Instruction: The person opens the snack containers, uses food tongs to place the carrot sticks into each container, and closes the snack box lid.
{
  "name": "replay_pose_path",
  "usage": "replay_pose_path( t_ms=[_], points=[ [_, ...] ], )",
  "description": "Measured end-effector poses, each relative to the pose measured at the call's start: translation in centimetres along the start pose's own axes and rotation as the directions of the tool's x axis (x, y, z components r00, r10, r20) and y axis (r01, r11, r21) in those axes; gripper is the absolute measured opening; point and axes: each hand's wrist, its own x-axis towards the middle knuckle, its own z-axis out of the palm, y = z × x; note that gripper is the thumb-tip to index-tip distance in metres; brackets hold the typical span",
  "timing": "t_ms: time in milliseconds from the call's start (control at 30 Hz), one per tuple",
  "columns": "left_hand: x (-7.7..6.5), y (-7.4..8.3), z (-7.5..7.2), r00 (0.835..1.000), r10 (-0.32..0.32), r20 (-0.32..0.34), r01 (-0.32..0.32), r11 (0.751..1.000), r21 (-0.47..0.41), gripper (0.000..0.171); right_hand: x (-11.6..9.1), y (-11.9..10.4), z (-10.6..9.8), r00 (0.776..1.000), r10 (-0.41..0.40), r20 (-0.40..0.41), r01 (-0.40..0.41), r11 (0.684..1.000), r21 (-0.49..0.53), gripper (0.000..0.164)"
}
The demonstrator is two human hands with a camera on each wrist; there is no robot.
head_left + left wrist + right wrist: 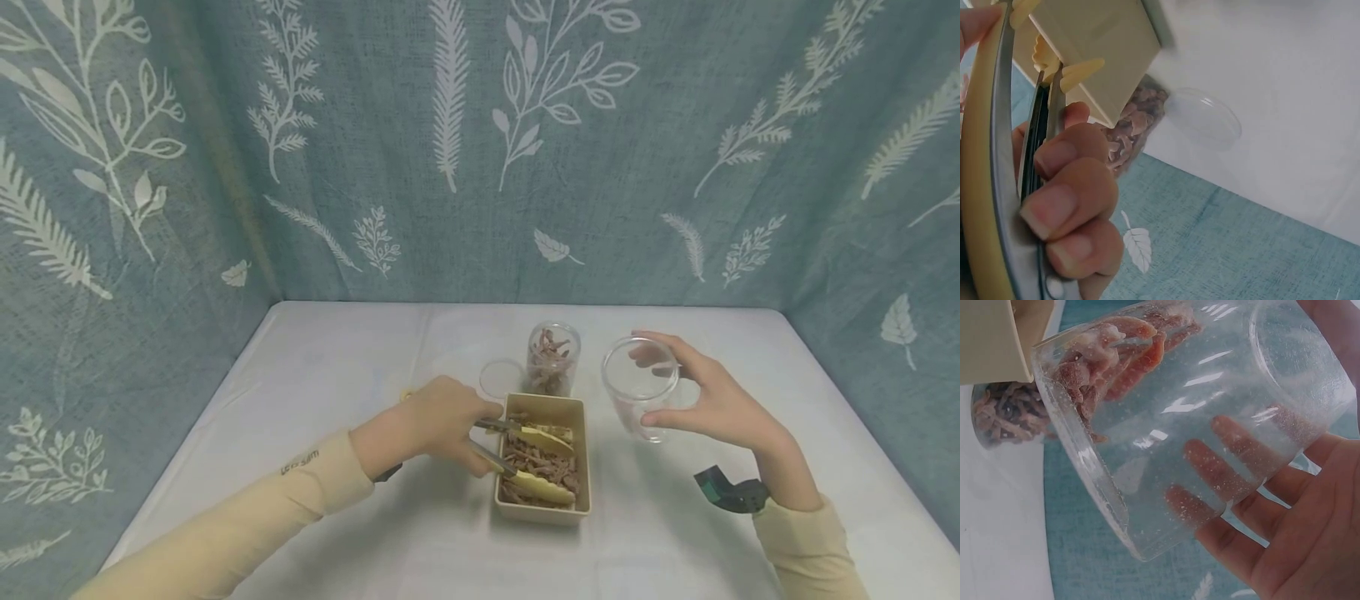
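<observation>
My left hand [442, 421] grips a pair of tongs [542, 488] with yellow scalloped tips and metal arms. The tong tips are spread apart inside a tan rectangular box [546, 517], over brown dried meat-like strips [551, 467]. Off to the box's right, my right hand [716, 404] holds a clear jar [626, 402], thumb on the near side and fingers around the far side. The right wrist view shows several reddish-brown strips [1129, 359] gathered at the jar's bottom. In the left wrist view, fingers [1075, 200] curl round the tong arms.
Behind the box stands a second clear jar [553, 360] holding similar strips. A clear round lid [501, 378] lies on the white table [352, 350] to that jar's left. A blue-green curtain [420, 250] with white leaf patterns borders the table's back and sides.
</observation>
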Motion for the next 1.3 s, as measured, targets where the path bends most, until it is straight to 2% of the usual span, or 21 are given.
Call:
replay_pose_path(
  t_ms=[167,400,567,900,1133,1300],
  points=[
    [-0.3,0.1,0.2,1.0,0.016,-0.016,-0.016,1.0,0.002,0.042,0.1,-0.3,0.0,1.0,-0.003,-0.002,0.003,1.0,-0.002,0.09],
    [-0.7,0.1,0.6,0.991,0.066,-0.116,-0.059,0.996,0.061,0.035,0.2,-0.3,0.1,1.0,0.0,-0.006,0.0,1.0,-0.01,0.09],
    [-0.5,-0.2,0.8,0.982,0.098,-0.161,-0.085,0.993,0.087,0.035,0.2,-0.2,0.1,1.0,-0.003,-0.008,0.003,1.0,-0.019,0.089],
    [-0.6,-0.8,0.9,0.978,0.113,-0.178,-0.097,0.99,0.1,0.035,0.0,-0.1,-0.1,1.0,0.012,-0.009,-0.012,0.999,-0.035,0.09],
    [-1.0,-1.1,0.7,0.985,0.089,-0.147,-0.083,0.995,0.046,0.036,0.0,0.2,-0.2,1.0,0.01,-0.01,-0.011,0.999,-0.042,0.089],
    [-1.6,-1.4,0.4,0.987,0.066,-0.148,-0.068,0.998,-0.006,0.034,0.0,0.5,-0.2,1.0,0.015,0.008,-0.015,0.999,-0.052,0.088]
  ],
)
